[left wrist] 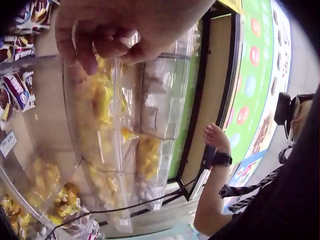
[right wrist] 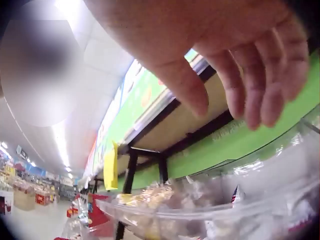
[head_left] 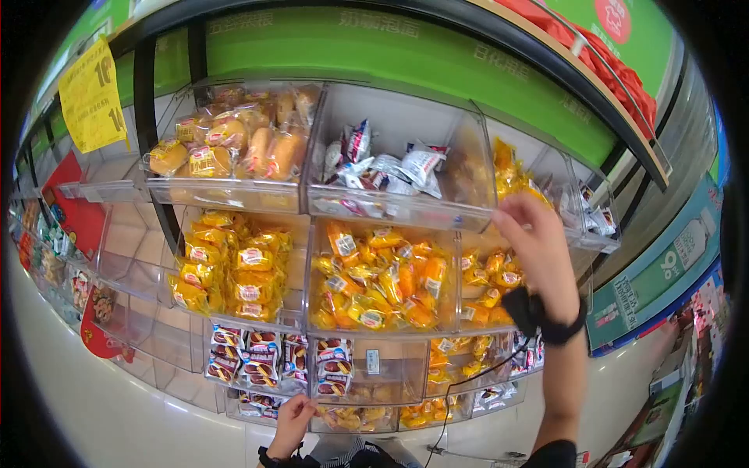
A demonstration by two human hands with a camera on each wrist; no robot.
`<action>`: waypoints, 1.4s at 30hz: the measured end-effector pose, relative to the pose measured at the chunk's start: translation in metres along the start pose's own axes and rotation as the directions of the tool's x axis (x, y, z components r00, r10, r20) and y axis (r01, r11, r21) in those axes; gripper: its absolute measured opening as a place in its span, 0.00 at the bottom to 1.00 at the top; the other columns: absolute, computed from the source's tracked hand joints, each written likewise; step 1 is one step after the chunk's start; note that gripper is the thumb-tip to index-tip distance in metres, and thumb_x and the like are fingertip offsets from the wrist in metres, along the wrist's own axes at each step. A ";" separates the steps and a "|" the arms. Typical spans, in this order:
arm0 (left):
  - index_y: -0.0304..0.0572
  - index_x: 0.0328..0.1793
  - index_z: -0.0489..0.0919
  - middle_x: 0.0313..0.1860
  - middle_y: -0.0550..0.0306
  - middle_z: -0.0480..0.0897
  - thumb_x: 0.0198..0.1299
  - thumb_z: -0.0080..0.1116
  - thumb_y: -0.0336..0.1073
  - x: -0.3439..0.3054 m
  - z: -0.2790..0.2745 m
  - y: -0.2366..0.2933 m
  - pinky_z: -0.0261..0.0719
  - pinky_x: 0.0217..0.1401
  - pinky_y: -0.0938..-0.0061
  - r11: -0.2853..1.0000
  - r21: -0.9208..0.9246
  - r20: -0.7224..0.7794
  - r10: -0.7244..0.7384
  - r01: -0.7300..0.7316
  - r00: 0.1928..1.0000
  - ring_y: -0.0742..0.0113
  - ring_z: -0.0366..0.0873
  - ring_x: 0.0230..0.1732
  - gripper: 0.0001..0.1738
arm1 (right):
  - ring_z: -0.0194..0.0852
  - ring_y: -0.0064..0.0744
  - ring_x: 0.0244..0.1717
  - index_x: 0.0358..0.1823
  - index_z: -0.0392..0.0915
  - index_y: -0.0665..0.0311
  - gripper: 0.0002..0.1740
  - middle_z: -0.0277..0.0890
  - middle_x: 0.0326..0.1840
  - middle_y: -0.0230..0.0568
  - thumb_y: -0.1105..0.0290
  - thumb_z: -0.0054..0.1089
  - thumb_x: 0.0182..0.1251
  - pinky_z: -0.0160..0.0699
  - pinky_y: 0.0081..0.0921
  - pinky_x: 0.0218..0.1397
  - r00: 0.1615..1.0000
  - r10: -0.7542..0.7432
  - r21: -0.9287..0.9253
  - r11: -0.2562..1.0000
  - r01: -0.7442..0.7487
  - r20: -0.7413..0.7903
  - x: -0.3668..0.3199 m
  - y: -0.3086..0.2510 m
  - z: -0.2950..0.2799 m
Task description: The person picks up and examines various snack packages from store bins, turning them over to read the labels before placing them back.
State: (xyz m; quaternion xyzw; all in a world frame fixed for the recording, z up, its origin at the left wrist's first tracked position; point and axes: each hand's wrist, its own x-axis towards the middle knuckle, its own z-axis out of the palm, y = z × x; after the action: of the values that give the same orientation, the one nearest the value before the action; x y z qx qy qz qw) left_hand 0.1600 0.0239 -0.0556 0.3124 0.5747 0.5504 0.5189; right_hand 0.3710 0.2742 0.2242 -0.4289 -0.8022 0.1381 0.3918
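My right hand (head_left: 534, 246) is raised at the front rim of the upper clear bins, near the divider beside the bin of silver-wrapped packets (head_left: 421, 165). In the right wrist view that hand (right wrist: 225, 55) has its fingers extended and apart, holding nothing, above the bin edge. Low in the head view, my left hand (head_left: 292, 421) is by the bottom bin of yellow packets (head_left: 355, 419). The left wrist view shows this hand (left wrist: 120, 30) with loosely bent fingers and no item visible in them. Yellow-wrapped cakes (head_left: 382, 281) fill the middle bin.
Bagged buns (head_left: 226, 148) lie in the upper left bin, and chocolate cake packs (head_left: 261, 359) lower down. A yellow price sign (head_left: 94, 97) hangs at the left. A black cable (head_left: 476, 376) runs down from the right wrist. A dark shelf edge spans the top.
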 end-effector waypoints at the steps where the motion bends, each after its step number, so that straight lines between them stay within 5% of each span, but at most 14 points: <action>1: 0.35 0.26 0.70 0.21 0.63 0.73 0.56 0.47 0.31 0.000 -0.007 0.000 0.65 0.32 0.83 0.999 -0.052 -0.068 -0.020 0.016 0.997 0.79 0.69 0.27 0.08 | 0.72 0.32 0.26 0.29 0.72 0.70 0.15 0.73 0.23 0.44 0.64 0.59 0.47 0.70 0.25 0.31 0.994 0.011 -0.095 0.995 -0.001 0.104 0.030 -0.004 0.005; 5: 0.38 0.25 0.69 0.19 0.62 0.71 0.51 0.45 0.27 -0.004 -0.030 0.001 0.65 0.31 0.81 0.980 -0.197 -0.263 -0.083 0.031 0.961 0.75 0.68 0.23 0.05 | 0.74 0.43 0.27 0.24 0.76 0.70 0.23 0.75 0.26 0.51 0.55 0.64 0.35 0.71 0.31 0.31 0.844 0.277 -0.622 0.778 0.083 0.460 0.136 -0.020 0.029; 7: 0.38 0.25 0.69 0.18 0.62 0.69 0.50 0.44 0.27 -0.001 -0.043 -0.010 0.64 0.31 0.81 0.981 -0.193 -0.276 -0.056 0.002 0.960 0.75 0.67 0.22 0.04 | 0.75 0.43 0.28 0.25 0.77 0.70 0.24 0.75 0.26 0.50 0.55 0.66 0.32 0.71 0.32 0.31 0.720 0.212 -0.645 0.651 0.401 0.661 0.192 0.025 0.058; 9: 0.39 0.25 0.69 0.17 0.63 0.68 0.50 0.44 0.27 -0.001 -0.046 -0.007 0.65 0.31 0.81 0.953 -0.298 -0.380 -0.077 -0.043 0.922 0.75 0.66 0.23 0.03 | 0.74 0.44 0.36 0.37 0.75 0.68 0.31 0.75 0.32 0.50 0.55 0.67 0.29 0.70 0.33 0.39 0.552 0.445 -0.699 0.568 0.435 0.705 0.215 0.027 0.092; 17: 0.29 0.43 0.70 0.37 0.51 0.73 0.56 0.46 0.35 -0.019 -0.077 -0.029 0.70 0.41 0.75 0.974 -0.212 -0.505 -0.178 0.078 0.845 0.66 0.71 0.38 0.15 | 0.43 0.56 0.63 0.63 0.49 0.54 0.62 0.45 0.64 0.54 0.52 0.73 0.18 0.51 0.39 0.62 0.630 0.384 -0.738 0.336 0.586 0.675 0.220 0.092 0.159; 18: 0.27 0.49 0.67 0.42 0.49 0.72 0.57 0.46 0.36 -0.018 -0.077 -0.034 0.71 0.43 0.73 0.967 -0.244 -0.538 -0.191 0.065 0.821 0.64 0.71 0.40 0.19 | 0.39 0.59 0.64 0.64 0.45 0.50 0.64 0.40 0.65 0.54 0.52 0.74 0.19 0.48 0.41 0.63 0.536 0.399 -0.630 0.687 0.363 0.744 0.225 0.099 0.159; 23: 0.26 0.53 0.63 0.44 0.48 0.71 0.58 0.46 0.38 -0.013 -0.085 -0.053 0.71 0.45 0.74 0.957 -0.256 -0.541 -0.256 0.133 0.801 0.64 0.71 0.41 0.22 | 0.52 0.45 0.60 0.63 0.47 0.60 0.59 0.52 0.61 0.55 0.51 0.71 0.27 0.54 0.33 0.59 0.568 0.407 -0.617 0.750 0.240 0.715 0.229 0.119 0.154; 25: 0.28 0.54 0.63 0.43 0.48 0.71 0.57 0.47 0.38 -0.008 -0.085 -0.054 0.70 0.47 0.73 0.968 -0.161 -0.511 -0.249 0.193 0.823 0.64 0.71 0.42 0.23 | 0.56 0.43 0.58 0.60 0.55 0.64 0.57 0.59 0.58 0.53 0.49 0.70 0.24 0.56 0.32 0.59 0.389 0.460 -0.489 0.872 -0.025 0.798 0.235 0.134 0.155; 28: 0.35 0.55 0.64 0.43 0.51 0.72 0.55 0.51 0.41 0.002 -0.085 -0.038 0.67 0.51 0.67 0.966 -0.035 -0.451 -0.244 0.256 0.859 0.62 0.70 0.43 0.24 | 0.64 0.40 0.52 0.56 0.62 0.68 0.50 0.67 0.51 0.51 0.51 0.70 0.25 0.62 0.29 0.54 0.350 0.453 -0.518 0.847 0.118 0.820 0.244 0.143 0.162; 31: 0.39 0.25 0.69 0.19 0.63 0.69 0.54 0.45 0.31 0.022 -0.060 -0.017 0.66 0.30 0.81 0.978 -0.206 -0.587 -0.145 0.026 0.796 0.76 0.66 0.23 0.07 | 0.68 0.33 0.42 0.50 0.68 0.70 0.38 0.71 0.40 0.46 0.59 0.68 0.33 0.69 0.23 0.41 0.453 0.373 -0.485 0.860 0.158 0.810 0.237 0.135 0.153; 33: 0.39 0.26 0.69 0.20 0.63 0.69 0.56 0.46 0.34 0.019 -0.058 -0.017 0.65 0.30 0.82 0.988 -0.148 -0.546 -0.113 0.037 0.830 0.76 0.66 0.23 0.09 | 0.67 0.33 0.43 0.49 0.69 0.69 0.36 0.68 0.44 0.45 0.61 0.68 0.33 0.70 0.23 0.37 0.464 0.399 -0.495 0.863 0.101 0.791 0.230 0.129 0.140; 39: 0.37 0.28 0.71 0.21 0.63 0.70 0.55 0.47 0.33 0.036 -0.021 0.049 0.64 0.31 0.82 0.995 -0.096 -0.391 0.000 -0.041 0.920 0.76 0.67 0.26 0.08 | 0.67 0.28 0.42 0.48 0.69 0.68 0.35 0.65 0.46 0.39 0.63 0.68 0.33 0.64 0.19 0.46 0.785 -0.332 0.123 0.941 0.315 0.523 0.161 0.006 0.025; 41: 0.32 0.32 0.73 0.26 0.56 0.74 0.54 0.48 0.31 0.042 -0.008 0.087 0.66 0.35 0.79 0.905 0.347 -0.148 0.313 -0.247 0.938 0.72 0.70 0.30 0.08 | 0.63 0.28 0.47 0.47 0.69 0.70 0.36 0.62 0.49 0.40 0.61 0.70 0.31 0.60 0.19 0.51 0.791 -0.318 0.634 0.766 -0.110 0.523 0.117 -0.003 0.006; 42: 0.31 0.38 0.72 0.30 0.54 0.74 0.54 0.49 0.32 0.047 0.003 0.098 0.66 0.39 0.78 0.889 0.293 -0.116 0.397 -0.351 0.910 0.68 0.70 0.33 0.10 | 0.62 0.28 0.48 0.47 0.69 0.71 0.37 0.61 0.50 0.41 0.61 0.70 0.31 0.58 0.20 0.53 0.753 -0.366 0.741 0.630 -0.231 0.547 0.095 0.000 0.003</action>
State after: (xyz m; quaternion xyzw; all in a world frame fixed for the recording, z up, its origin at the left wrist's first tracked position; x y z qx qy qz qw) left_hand 0.1295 0.0877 0.0268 0.4354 0.6147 0.5831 0.3042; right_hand 0.3382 0.3501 0.2706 -0.1087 -0.7630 0.5921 0.2355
